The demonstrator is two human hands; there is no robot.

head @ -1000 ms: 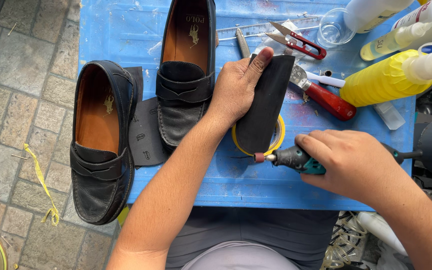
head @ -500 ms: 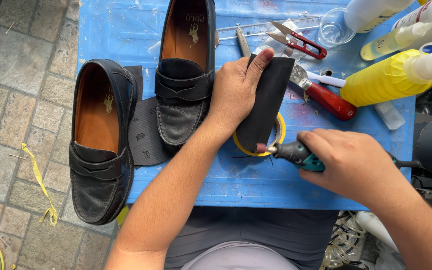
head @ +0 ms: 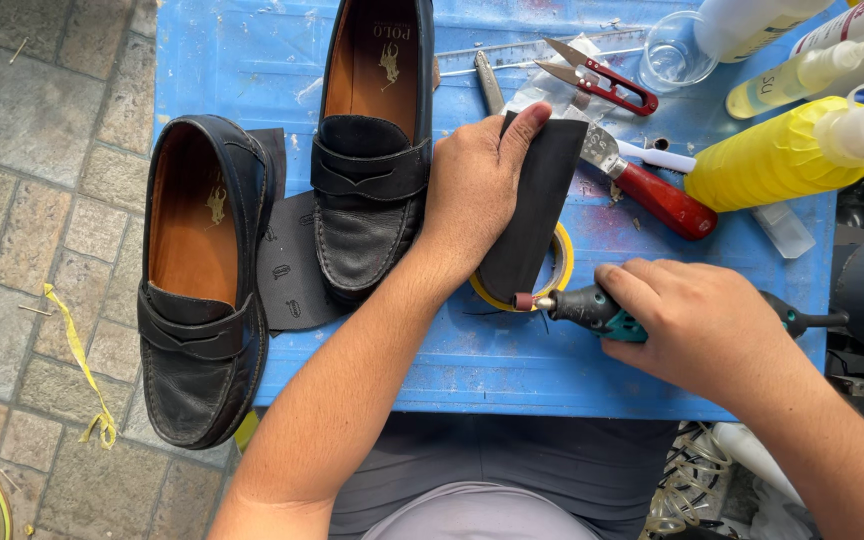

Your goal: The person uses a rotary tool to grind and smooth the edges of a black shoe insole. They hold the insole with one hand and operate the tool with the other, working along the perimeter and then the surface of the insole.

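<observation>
Left hand (head: 477,190) pressing black rubber sole piece (head: 537,205) flat over yellow tape roll (head: 560,268), table centre; right hand (head: 697,325) clenched on rotary tool (head: 592,308), bit at piece's 6 o'clock edge. Best: light passes, firm pressure. Loafers (head: 367,150) at 9 o'clock, red-handled knife (head: 652,190) and yellow bottle (head: 772,160) crowding 2 o'clock

We count two black loafers (head: 202,290) (head: 372,140), two dark sole pieces (head: 537,205) (head: 290,265), three squeeze bottles (head: 782,155) (head: 812,70) (head: 752,20), one rotary tool (head: 592,308), one tape roll (head: 560,262), one red-handled knife (head: 652,190), one pair of snips (head: 597,80), one clear cup (head: 672,50).
</observation>
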